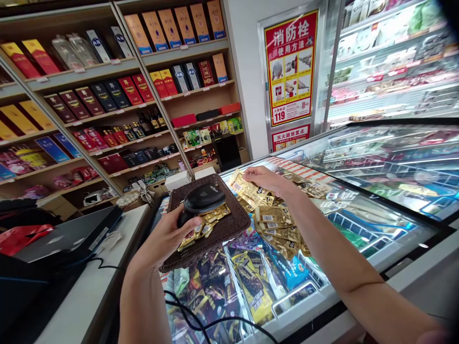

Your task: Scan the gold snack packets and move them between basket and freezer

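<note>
Right arm [358, 282] enters from bottom right, nearest the lens. Its right hand [267, 180] is pinched on the top sachets [247, 188] at the far edge of the pile.

Freezer lid [376, 224]: sloped glass with packaged ices under it, and everything in hand rests on it. Slick surface, so things could slide, I'd judge.

Counter [107, 272]: white, left of the freezer with a gap between them. Anything falling off the lid's left edge likely lands in that gap.

Wicker basket [234, 220]: sits at the lid's left end with its near corner under the left wrist. Can't tell if it overhangs. A wrist nudge could tip it.

Sachet pile [278, 222]: loose gold packets fanned on the glass, touching the basket's right side. Dragging the top ones may scatter the rest.

Left hand [172, 236]: wrapped around the scanner [202, 199], a black handheld held over the basket. The two hands are apart.

Cable [201, 322]: black, looping below the left arm. It could snag and jerk the scanner.

Basket sachets [210, 217]: a few under the scanner, partly covered by it. Some near the left thumb could get knocked out.
</note>
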Demonstrator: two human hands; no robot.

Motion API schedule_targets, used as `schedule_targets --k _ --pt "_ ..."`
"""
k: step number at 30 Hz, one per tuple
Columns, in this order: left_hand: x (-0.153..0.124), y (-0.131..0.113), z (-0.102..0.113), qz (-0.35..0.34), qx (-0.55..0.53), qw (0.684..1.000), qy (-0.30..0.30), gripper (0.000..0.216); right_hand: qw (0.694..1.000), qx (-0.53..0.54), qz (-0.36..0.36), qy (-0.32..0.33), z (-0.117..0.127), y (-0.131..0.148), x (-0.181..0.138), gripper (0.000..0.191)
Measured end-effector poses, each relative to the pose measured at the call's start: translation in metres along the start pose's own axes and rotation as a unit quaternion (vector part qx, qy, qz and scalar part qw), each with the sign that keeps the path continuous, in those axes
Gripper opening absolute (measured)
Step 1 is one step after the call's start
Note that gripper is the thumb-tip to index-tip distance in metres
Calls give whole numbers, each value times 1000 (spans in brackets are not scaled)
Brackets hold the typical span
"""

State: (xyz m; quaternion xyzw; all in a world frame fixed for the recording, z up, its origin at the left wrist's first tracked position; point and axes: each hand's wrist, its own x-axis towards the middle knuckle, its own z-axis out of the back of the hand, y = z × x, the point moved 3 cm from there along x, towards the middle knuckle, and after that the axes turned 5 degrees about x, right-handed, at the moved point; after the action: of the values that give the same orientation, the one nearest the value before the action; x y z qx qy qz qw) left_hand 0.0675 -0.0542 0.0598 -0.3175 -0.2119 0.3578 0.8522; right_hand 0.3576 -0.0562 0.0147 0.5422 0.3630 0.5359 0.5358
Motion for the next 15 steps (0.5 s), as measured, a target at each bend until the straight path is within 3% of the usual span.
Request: schedule_targets --k 15 --pt "-1 -5 0 5 -7 1000 17 33 998 -61 11 -1 7 -1 0 29"
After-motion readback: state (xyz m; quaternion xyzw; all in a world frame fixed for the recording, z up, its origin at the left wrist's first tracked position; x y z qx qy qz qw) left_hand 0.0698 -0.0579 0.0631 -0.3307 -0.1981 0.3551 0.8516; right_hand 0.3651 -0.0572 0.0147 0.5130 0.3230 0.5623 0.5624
